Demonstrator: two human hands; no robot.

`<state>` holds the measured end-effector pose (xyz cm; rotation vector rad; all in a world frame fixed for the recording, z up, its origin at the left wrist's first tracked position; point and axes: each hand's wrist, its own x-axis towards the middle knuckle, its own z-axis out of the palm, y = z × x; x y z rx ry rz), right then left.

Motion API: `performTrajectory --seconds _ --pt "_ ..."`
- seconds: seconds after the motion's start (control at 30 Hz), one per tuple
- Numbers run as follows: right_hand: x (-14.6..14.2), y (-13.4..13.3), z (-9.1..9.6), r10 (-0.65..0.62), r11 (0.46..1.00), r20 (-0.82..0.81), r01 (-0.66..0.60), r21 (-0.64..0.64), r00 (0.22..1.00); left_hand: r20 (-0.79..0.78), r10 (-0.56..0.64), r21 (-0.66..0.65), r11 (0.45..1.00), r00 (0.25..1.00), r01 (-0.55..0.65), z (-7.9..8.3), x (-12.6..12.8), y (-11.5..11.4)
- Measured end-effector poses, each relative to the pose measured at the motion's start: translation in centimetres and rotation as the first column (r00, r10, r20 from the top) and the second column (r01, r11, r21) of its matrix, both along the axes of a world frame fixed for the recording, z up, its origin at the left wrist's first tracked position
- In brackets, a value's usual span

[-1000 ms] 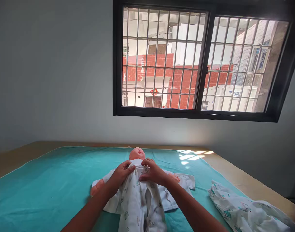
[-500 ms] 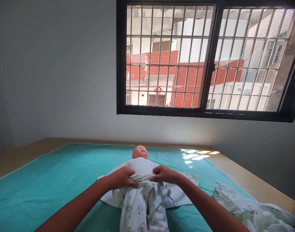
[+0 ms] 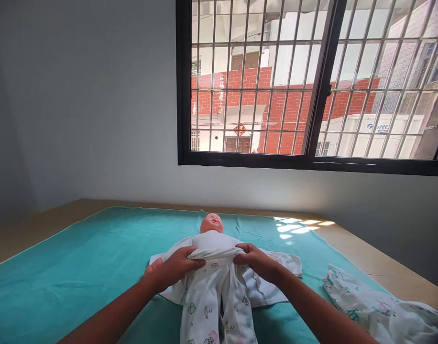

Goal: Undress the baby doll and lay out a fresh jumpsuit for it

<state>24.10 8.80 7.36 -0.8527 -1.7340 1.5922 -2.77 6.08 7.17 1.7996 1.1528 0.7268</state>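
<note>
A baby doll lies on its back on a teal sheet, head toward the wall. White printed trousers cover its legs, and a white open garment is spread beneath it. My left hand grips the left side of the trousers' waistband at the doll's belly. The right side of the same waistband is gripped by my right hand. The doll's legs are hidden under the cloth.
Another printed white cloth lies crumpled at the right on the sheet. The sheet covers a wooden platform against a grey wall. A barred window is above.
My hands slid the waistband down from the doll's neck to its belly, uncovering the white chest. The camera tilted slightly, so the window sits higher and further right.
</note>
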Motion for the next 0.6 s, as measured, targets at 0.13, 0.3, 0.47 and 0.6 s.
performTrajectory --seconds 0.13,0.3,0.47,0.6 --pt "0.1 0.8 -1.0 0.032 0.995 -0.126 -0.044 -0.091 0.991 -0.074 -0.126 -0.06 0.991 0.989 0.121 0.9 -0.3 0.7" --pt "0.8 1.5 -1.1 0.123 0.992 0.195 -0.113 -0.06 0.973 -0.269 -0.249 0.016 0.965 0.93 0.263 0.8 -1.0 0.5" --pt "1.3 1.1 1.1 0.162 0.97 0.531 -0.234 0.07 0.831 -0.356 -0.172 0.088 0.972 0.919 0.216 -0.3 -1.4 -0.9" --pt "1.7 -0.5 2.7 0.009 0.945 0.595 -0.202 0.257 0.803 -0.242 -0.089 0.149 0.98 0.966 0.128 -0.6 -0.7 -2.3"
